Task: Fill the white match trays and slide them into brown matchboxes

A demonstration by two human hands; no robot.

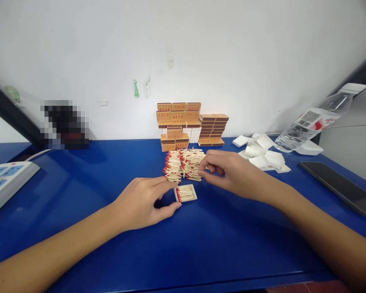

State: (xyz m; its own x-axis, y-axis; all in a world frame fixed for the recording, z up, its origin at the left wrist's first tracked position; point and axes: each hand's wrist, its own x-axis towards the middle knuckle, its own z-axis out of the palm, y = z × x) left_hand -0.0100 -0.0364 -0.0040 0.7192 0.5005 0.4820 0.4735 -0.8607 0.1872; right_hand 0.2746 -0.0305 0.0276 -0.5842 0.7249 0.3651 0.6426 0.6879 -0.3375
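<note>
A: Blue table (201, 244) nearest me, bare along the front. Both forearms lay stretched over it.
B: Left hand?
A: Left hand (143, 203) rested on the table, thumb and forefinger clamped on the left end of the match tray (185, 193). The tray sat flat at mid-table, filled with matches, red heads to the left.
B: Right hand?
A: Right hand (232, 173) was just beyond, fingertips bunched together at the right edge of the loose match pile (184, 164). Couldn't tell if a match was between them.
B: Pile versus tray?
A: The pile was right behind the tray, nearly touching it.
B: Sides?
A: Dark phone (341, 187) flat at the right, power strip (6, 179) at the left edge.
B: Further back?
A: Spare white trays (262, 152) were heaped right of the pile, with a clear bottle (314, 122) tilted behind them. Orange matchboxes (178, 124) stood stacked against the white wall (232, 49), a lower stack at their right.
</note>
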